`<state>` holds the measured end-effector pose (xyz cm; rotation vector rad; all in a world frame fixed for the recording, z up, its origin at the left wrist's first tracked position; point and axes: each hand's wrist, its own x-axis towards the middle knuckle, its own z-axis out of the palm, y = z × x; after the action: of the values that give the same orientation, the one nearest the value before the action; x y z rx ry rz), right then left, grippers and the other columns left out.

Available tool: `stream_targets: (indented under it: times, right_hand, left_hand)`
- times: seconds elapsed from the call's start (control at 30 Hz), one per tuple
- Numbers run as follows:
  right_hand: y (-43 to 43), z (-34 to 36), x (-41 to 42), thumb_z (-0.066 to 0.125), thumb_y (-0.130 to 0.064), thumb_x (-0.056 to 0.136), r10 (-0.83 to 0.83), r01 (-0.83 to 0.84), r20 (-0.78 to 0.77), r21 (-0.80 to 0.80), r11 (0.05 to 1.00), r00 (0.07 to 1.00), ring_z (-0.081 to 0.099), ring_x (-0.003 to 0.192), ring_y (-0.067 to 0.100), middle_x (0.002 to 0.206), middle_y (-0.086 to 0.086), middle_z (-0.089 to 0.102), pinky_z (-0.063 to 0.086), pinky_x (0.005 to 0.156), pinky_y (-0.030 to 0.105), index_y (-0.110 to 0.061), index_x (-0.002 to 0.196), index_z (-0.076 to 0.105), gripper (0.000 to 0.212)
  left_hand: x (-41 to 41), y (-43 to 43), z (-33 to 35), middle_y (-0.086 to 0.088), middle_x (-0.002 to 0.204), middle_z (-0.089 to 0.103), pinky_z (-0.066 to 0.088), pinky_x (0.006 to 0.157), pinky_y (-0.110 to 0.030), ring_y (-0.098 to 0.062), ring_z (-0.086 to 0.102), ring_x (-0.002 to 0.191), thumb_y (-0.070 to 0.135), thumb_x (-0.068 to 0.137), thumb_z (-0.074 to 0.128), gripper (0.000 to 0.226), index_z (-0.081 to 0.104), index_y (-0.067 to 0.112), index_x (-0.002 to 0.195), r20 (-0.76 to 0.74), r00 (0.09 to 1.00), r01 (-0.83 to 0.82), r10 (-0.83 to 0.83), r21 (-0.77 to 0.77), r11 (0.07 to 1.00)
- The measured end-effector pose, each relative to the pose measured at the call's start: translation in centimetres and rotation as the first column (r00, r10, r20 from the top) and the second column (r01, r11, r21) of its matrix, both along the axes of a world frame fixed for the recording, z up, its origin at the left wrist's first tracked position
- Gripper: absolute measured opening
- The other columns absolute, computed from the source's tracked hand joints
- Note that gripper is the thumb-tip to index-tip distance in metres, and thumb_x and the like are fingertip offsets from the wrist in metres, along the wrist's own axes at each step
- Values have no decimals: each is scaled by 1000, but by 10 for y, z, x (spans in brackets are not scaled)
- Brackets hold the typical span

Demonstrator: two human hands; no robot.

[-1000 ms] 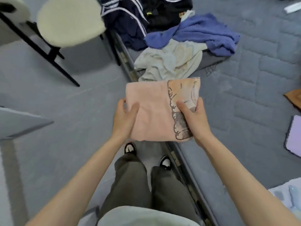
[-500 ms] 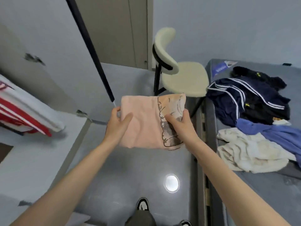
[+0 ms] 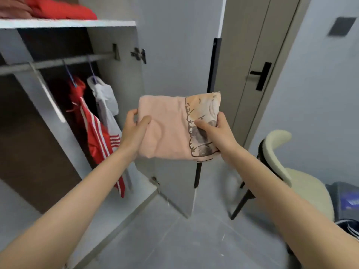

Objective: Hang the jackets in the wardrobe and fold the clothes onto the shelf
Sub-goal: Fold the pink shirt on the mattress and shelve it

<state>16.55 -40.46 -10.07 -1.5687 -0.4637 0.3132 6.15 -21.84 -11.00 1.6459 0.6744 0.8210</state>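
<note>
Folded pink garment (image 3: 169, 129) is held in mid-air in both hands, in front of the open wardrobe door (image 3: 174, 55) and just right of the wardrobe opening. It sits well below the shelf (image 3: 68, 23).

Orientation: long axis runs left to right, roughly level. The broad face is tilted up toward the camera. The printed end, with a dark scalloped outline, points right; the plain end points left.

Left hand (image 3: 134, 131): thumb lies on the top face and the fingers curl round the left edge, clamping the fold.
Right hand (image 3: 217, 133): thumb presses on the print with the fingers underneath — a pinch on the right edge.

Wardrobe: rail (image 3: 58, 63) carries a red striped jacket (image 3: 95, 133) and, just beside it, a pale grey garment (image 3: 105, 98), both on hangers. Red clothes (image 3: 62, 10) lie on the shelf top; whether they are folded cannot be told.

Surroundings: cream chair (image 3: 303, 183) at lower right — room door (image 3: 252, 65) with a black handle (image 3: 262, 74) behind it.
</note>
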Motion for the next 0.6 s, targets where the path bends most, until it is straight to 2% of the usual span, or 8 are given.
stream_targets:
  times: [0.1,0.23,0.33,0.4,0.53,0.6]
  right_hand:
    - [42,45,21,71,-27,84,78,-81,54,55,995,996,67,85,6,101,-6,66,53,62,18,-24,109,48,34]
    - [93,108,46,72,-28,83,186,-198,100,128,972,977,69,83,9,102,-4,68,52,56,17,-24,106,51,31]
    - [129,150,61,71,-24,83,242,-259,112,182,949,964,69,93,17,107,1,68,56,72,29,-19,109,52,33]
    - [152,175,70,71,-23,84,282,-301,121,201,932,952,68,95,20,109,3,68,55,75,31,-16,113,52,35]
    - [203,212,85,67,-21,86,344,-365,126,256,895,931,66,85,13,106,-1,66,48,57,22,-18,116,50,34]
    - [230,226,90,65,-19,87,366,-386,124,279,879,922,64,82,12,106,0,65,45,56,23,-17,117,49,34]
  left_hand:
    - [6,32,47,2,111,53,40,70,-24,-13,52,95,25,91,55,29,49,20,119,44,996,-79,77,52,996]
    - [11,71,115,3,110,54,40,69,-24,-11,53,94,25,90,55,25,48,25,114,130,979,-173,156,133,976]
    - [13,94,163,7,101,55,39,66,-21,-5,52,86,23,91,56,24,50,21,113,187,960,-237,207,155,959]
    - [14,112,190,8,98,54,37,62,-23,-2,50,82,25,91,56,24,50,20,114,188,950,-282,250,165,945]
    - [18,151,232,3,106,54,37,61,-24,-9,51,83,26,92,56,23,49,23,113,189,931,-345,311,181,921]
    - [21,172,250,4,102,55,37,60,-24,-7,51,82,26,91,57,26,50,20,116,192,922,-373,336,213,903]
